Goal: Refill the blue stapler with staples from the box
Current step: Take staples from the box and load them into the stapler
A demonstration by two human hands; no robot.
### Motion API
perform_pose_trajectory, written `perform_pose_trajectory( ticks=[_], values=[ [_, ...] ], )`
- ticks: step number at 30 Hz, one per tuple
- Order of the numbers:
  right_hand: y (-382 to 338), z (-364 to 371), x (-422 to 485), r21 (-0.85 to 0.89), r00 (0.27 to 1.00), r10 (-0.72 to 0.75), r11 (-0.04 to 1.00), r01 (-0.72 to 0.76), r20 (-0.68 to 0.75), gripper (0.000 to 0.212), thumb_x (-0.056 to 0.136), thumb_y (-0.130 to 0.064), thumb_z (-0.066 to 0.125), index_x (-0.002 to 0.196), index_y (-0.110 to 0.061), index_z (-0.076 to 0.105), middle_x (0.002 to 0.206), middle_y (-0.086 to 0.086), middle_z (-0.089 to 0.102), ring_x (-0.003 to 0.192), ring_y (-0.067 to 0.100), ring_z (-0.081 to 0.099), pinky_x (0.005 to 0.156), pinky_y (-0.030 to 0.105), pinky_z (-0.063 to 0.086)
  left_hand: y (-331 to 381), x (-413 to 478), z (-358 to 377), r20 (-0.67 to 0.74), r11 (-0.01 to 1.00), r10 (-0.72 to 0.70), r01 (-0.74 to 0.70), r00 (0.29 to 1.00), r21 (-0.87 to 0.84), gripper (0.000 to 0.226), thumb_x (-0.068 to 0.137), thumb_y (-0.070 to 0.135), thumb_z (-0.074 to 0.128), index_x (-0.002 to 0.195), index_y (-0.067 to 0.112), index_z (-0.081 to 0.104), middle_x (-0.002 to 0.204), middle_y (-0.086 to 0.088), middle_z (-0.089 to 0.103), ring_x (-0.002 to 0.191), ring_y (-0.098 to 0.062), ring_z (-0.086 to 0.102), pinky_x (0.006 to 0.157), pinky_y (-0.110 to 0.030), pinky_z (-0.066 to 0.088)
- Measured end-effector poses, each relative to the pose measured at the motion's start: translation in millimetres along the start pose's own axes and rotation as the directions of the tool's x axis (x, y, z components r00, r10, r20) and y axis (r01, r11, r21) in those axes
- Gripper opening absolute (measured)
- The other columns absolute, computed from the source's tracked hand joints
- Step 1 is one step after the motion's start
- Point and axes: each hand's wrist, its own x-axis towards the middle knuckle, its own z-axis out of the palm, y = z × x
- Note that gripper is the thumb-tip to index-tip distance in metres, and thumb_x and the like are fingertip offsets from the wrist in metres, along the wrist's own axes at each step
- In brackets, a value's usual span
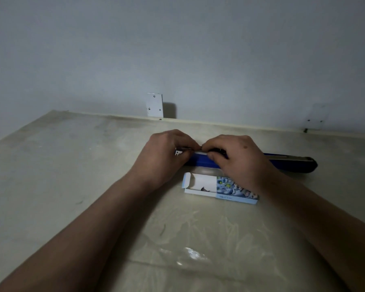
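Two bare hands meet over the blue stapler (200,162), which lies lengthwise on the counter (72,175) near the wall, its far end opened out to the right. The left hand (167,153) pinches a thin metal strip at the stapler's left end; the right hand (236,159) grips the stapler body, fingertips closed on its top edge. The staple box (219,189), tray slid partly out leftward, lies just before the stapler.
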Motion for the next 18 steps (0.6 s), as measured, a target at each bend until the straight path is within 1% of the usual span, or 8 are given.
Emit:
perform_pose_trajectory(
  ticks=[2,5,8,11,13,16,18],
  values=[
    [-0.1,-1.9,-0.8,0.019,1.000,0.014,1.000,-0.015,0.010,0.023,0.092,-0.018,0.058,0.110,-0.022,0.071,0.106,-0.006,0.071,0.094,0.011,0.062,0.089,0.035,0.049,-0.1,0.2,-0.6,0.007,1.000,0.011,-0.011,1.000,0.011,0.030,0.080,0.007,0.066,0.097,0.027,0.078,0.099,0.010,0.073,0.081,-0.001,0.064,0.076,-0.012,0.046],
    [-1.6,-2.9,-1.6,0.025,1.000,0.011,1.000,-0.011,0.010,0.022,0.091,-0.018,0.059,0.109,-0.021,0.072,0.105,-0.005,0.073,0.093,0.012,0.064,0.088,0.036,0.051,-0.1,-0.1,-2.6,0.013,1.000,0.009,-0.009,1.000,0.002,0.029,0.079,0.009,0.066,0.097,0.029,0.078,0.099,0.011,0.074,0.083,-0.001,0.065,0.079,-0.019,0.050],
    [-2.7,-3.2,-2.3,0.033,1.000,0.013,0.999,-0.013,-0.012,0.022,0.091,-0.017,0.059,0.108,-0.019,0.073,0.103,-0.002,0.074,0.091,0.013,0.065,0.088,0.035,0.052,0.9,-0.3,-4.0,0.014,1.000,0.004,-0.004,1.000,-0.003,0.029,0.078,0.009,0.065,0.096,0.028,0.078,0.100,0.011,0.074,0.085,-0.002,0.066,0.081,-0.022,0.050],
    [-2.6,-4.9,-2.5,0.056,0.999,0.035,0.998,-0.034,-0.024,0.021,0.090,-0.019,0.062,0.108,-0.021,0.072,0.105,-0.005,0.073,0.094,0.009,0.064,0.088,0.026,0.049,1.3,0.3,-4.6,0.025,1.000,-0.011,0.011,1.000,0.001,0.027,0.079,0.010,0.066,0.095,0.027,0.078,0.100,0.010,0.074,0.086,-0.004,0.066,0.082,-0.025,0.052],
    [-2.9,-8.6,-1.8,0.061,0.999,0.039,0.997,-0.037,-0.034,0.020,0.089,-0.020,0.063,0.107,-0.023,0.072,0.107,-0.008,0.072,0.096,0.006,0.062,0.087,0.021,0.045,1.2,0.5,-4.9,0.024,1.000,-0.027,0.026,0.999,0.016,0.024,0.080,0.011,0.067,0.095,0.027,0.078,0.099,0.011,0.074,0.084,-0.002,0.065,0.081,-0.023,0.050],
    [-5.9,-17.1,-1.0,0.004,0.998,-0.022,1.000,0.022,-0.056,0.020,0.089,-0.022,0.064,0.107,-0.023,0.071,0.105,-0.010,0.069,0.095,0.004,0.059,0.086,0.021,0.046,1.6,-0.2,-6.1,0.012,0.998,-0.054,0.053,0.998,0.031,0.020,0.081,0.014,0.068,0.093,0.028,0.076,0.095,0.012,0.073,0.083,-0.002,0.063,0.077,-0.017,0.045],
    [-10.0,-23.6,-1.5,-0.021,0.996,-0.070,0.997,0.069,-0.057,0.017,0.088,-0.021,0.065,0.104,-0.023,0.071,0.098,-0.012,0.066,0.085,0.003,0.059,0.077,0.015,0.045,2.7,-0.2,-6.9,0.008,0.998,-0.056,0.056,0.998,0.038,0.017,0.081,0.015,0.068,0.092,0.027,0.076,0.095,0.011,0.073,0.085,-0.006,0.064,0.080,-0.020,0.046]
  ],
)
